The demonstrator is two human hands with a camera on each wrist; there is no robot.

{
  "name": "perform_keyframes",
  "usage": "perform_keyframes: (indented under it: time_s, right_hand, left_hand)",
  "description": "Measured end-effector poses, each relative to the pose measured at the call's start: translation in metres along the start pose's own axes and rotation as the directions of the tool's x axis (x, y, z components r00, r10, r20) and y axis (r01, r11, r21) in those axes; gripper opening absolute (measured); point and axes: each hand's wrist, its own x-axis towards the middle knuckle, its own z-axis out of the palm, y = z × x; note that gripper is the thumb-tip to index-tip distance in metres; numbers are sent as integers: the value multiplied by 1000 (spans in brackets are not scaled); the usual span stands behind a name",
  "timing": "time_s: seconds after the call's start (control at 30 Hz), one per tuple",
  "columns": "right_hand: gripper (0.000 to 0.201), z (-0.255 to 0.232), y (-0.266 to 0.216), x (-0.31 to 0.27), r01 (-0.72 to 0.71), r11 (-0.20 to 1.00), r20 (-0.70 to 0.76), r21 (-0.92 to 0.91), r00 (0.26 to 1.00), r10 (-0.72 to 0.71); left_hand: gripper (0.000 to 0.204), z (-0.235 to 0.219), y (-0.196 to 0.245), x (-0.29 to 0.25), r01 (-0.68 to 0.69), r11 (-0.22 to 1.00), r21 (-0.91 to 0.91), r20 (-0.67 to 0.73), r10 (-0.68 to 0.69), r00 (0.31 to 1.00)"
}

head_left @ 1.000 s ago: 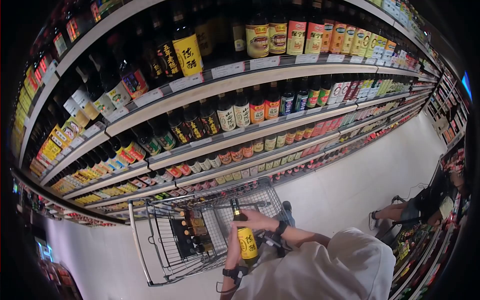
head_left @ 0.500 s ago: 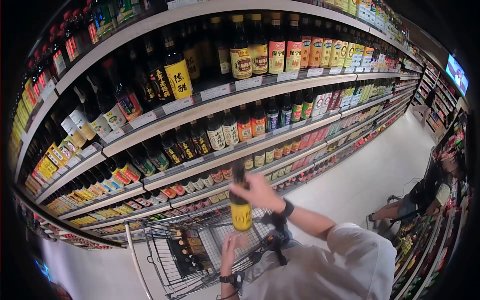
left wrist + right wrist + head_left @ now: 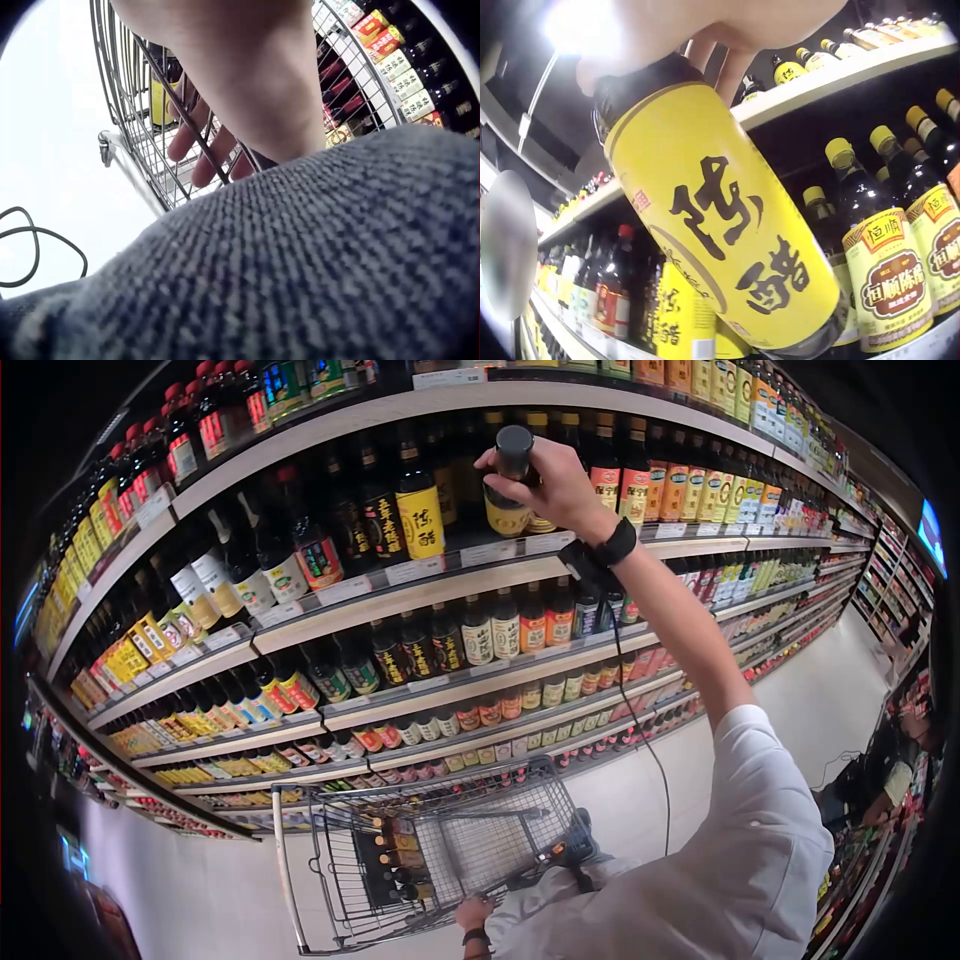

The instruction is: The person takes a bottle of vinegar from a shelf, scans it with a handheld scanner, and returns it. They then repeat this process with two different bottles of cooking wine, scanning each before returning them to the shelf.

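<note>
My right hand [image 3: 545, 480] is raised to an upper shelf and grips a dark vinegar bottle [image 3: 507, 510] with a black cap and a yellow label. In the right wrist view the fingers [image 3: 720, 30] wrap the neck of the bottle [image 3: 727, 232], which tilts in front of shelved bottles. My left hand [image 3: 474, 911] rests low on the near rim of a wire shopping cart [image 3: 300, 900]. In the left wrist view its fingers [image 3: 202, 150] lie fairly straight against the cart's wire [image 3: 142, 112], holding nothing.
Long shelves [image 3: 330, 625] of sauce and vinegar bottles fill the view ahead. Several dark bottles [image 3: 395, 855] stand in the cart. Another person [image 3: 880, 780] crouches in the aisle at the right. A pale floor [image 3: 830, 700] runs along the shelves.
My right hand has carried the bottle from over the cart up to the upper shelf. My left hand let go of the bottle and dropped to the cart's rim.
</note>
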Motion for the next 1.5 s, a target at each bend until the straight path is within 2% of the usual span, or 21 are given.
perform_keyframes:
  time_s: [0.07, 0.17, 0.3, 0.4, 0.5, 0.53, 0.63, 0.67, 0.8, 0.9, 0.93, 1.03, 1.13, 1.23, 1.5]
  right_hand:
    - [24, 14, 15, 3, -115, 992, 10, 46, 993, 115]
    - [26, 29, 37, 0, -187, 979, 5, 76, 982, 188]
    - [38, 46, 64, -3, -168, 985, 31, -27, 985, 168]
    - [45, 56, 79, -3, -205, 971, 55, -124, 975, 213]
    - [51, 62, 85, -1, -257, 966, 25, -39, 966, 258]
    - [56, 68, 93, -2, -244, 970, -30, -10, 969, 244]
    - [60, 73, 100, 4, -344, 935, -12, -85, 939, 344]
    - [64, 71, 100, 7, -400, 900, 32, -172, 911, 411]
    - [61, 74, 114, 21, -433, 867, 204, -246, 851, 483]
    - [53, 82, 127, 22, -360, 861, 234, -360, 858, 457]
    - [46, 84, 122, 22, -410, 830, 221, -379, 831, 511]
    - [73, 93, 129, 22, -410, 833, 230, -371, 829, 511]
    - [73, 96, 131, 23, -376, 837, 206, -398, 852, 481]
    - [71, 94, 125, 21, -394, 821, 195, -412, 843, 502]
    - [65, 91, 109, 20, -429, 848, 164, -309, 855, 492]
  left_hand:
    - [36, 12, -4, 9, 51, 998, -22, -79, -52, 995]
    - [35, 5, 2, 3, 53, 998, 18, -80, -51, 995]
    - [32, -5, 6, -3, 53, 998, 29, -48, -52, 998]
    - [36, -9, 8, -4, 58, 998, 20, -14, -58, 998]
    - [34, -9, 8, -4, 62, 998, 16, -12, -61, 998]
    - [33, -9, 8, -4, 64, 998, 18, -11, -64, 998]
    - [32, -12, 9, -4, 62, 998, 16, 7, -62, 998]
    - [32, -13, 9, -4, 60, 998, 15, 15, -60, 998]
    - [34, -20, 14, -8, 62, 998, 21, 7, -62, 998]
    - [35, -23, 16, -11, 60, 998, 15, -9, -60, 998]
    - [35, -24, 16, -10, 61, 998, 13, -5, -61, 998]
    - [35, -24, 17, -10, 69, 998, 12, -12, -68, 998]
    - [35, -22, 18, -9, 87, 996, 2, -6, -87, 996]
    - [35, -20, 16, -7, 94, 996, -2, -7, -94, 996]
    - [35, -21, 18, -7, 96, 995, 10, -1, -96, 995]
